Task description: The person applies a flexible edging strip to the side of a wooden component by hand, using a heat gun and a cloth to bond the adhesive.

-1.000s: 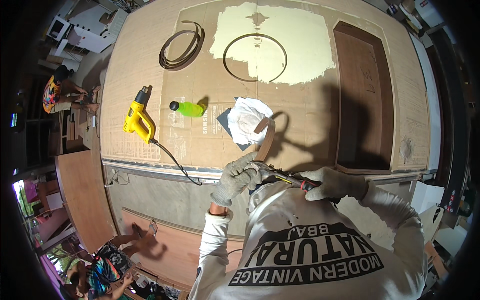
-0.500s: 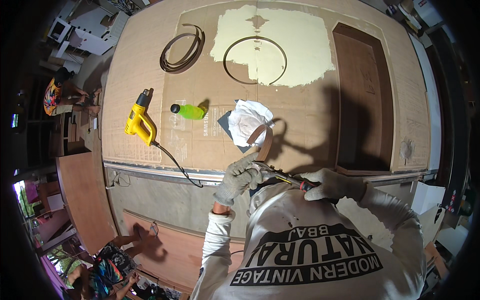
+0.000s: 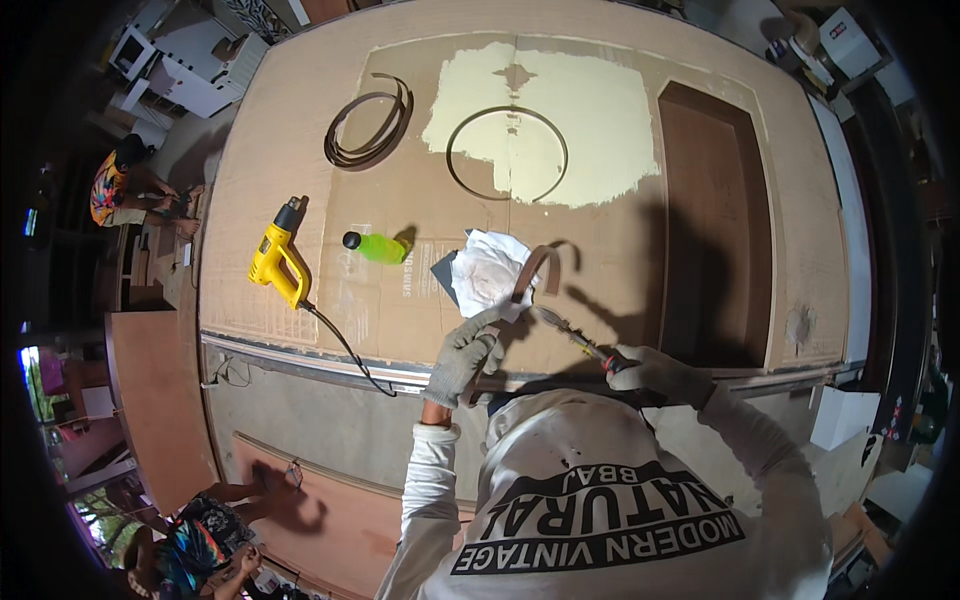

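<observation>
My left hand (image 3: pixel 465 362), in a grey work glove, is closed with its fingertips at the lower end of a short curved brown strip (image 3: pixel 549 262). The strip arches over a crumpled white cloth (image 3: pixel 488 268), which lies on a dark flat sheet (image 3: pixel 444 276). My right hand (image 3: pixel 662 377), also gloved, grips the red-and-black handle of metal snips (image 3: pixel 578 338). Their jaws point up and left toward the strip, a small gap away from it. Glove fingers partly hide where the strip is held.
A yellow heat gun (image 3: pixel 278 258) with a black cord and a green bottle (image 3: pixel 380 247) lie on the cardboard-covered table (image 3: pixel 400 310). Farther back are a coiled brown strip (image 3: pixel 368 125) and a thin ring (image 3: pixel 450 150). A brown open-topped box (image 3: pixel 712 230) occupies the right. Two people are at left.
The snips have drawn away from the strip and my left hand, their jaws now apart from both. The strip stands a little farther from my left palm. The view has shifted slightly.
</observation>
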The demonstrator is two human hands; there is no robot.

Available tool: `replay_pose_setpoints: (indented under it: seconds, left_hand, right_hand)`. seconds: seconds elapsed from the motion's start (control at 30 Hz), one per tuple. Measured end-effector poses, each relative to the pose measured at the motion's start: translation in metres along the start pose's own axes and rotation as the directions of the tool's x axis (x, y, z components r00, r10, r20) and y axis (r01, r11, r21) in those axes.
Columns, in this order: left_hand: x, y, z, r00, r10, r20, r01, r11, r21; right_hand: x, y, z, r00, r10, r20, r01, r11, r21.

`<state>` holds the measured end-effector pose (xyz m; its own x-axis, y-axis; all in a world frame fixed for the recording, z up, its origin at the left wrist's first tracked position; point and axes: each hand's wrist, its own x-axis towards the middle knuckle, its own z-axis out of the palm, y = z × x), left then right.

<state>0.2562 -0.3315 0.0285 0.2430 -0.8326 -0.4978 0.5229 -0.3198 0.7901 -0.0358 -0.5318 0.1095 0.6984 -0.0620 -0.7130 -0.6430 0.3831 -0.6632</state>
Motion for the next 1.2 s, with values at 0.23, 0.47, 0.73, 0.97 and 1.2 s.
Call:
replay_pose_setpoints:
  seconds: [0.23,0.47,0.73,0.97,1.2]
  left_hand:
    - [-0.014,-0.003,-0.013,0.957,-0.033,-0.289,0.053,0.997,0.061]
    - [-0.054,0.014,-0.016,0.930,0.117,-0.348,-0.132,0.991,-0.017]
    - [-0.080,0.018,-0.006,0.884,0.196,-0.425,-0.224,0.975,-0.017]
    - [-0.087,0.031,-0.001,0.895,0.177,-0.408,-0.259,0.954,-0.154]
    - [-0.091,0.050,0.015,0.957,0.209,-0.202,-0.270,0.899,-0.345]
  right_hand:
    - [0.091,0.055,-0.041,0.829,-0.102,-0.550,0.031,0.990,-0.136]
    - [0.163,0.087,-0.026,0.254,-0.201,-0.946,-0.453,0.839,-0.300]
    - [0.169,0.063,-0.013,0.366,-0.706,-0.607,-0.379,0.482,-0.789]
    - [0.197,0.075,-0.047,0.688,-0.712,-0.142,-0.131,0.070,-0.989]
    - [0.199,0.056,-0.059,0.752,-0.659,0.029,-0.058,-0.110,-0.992]
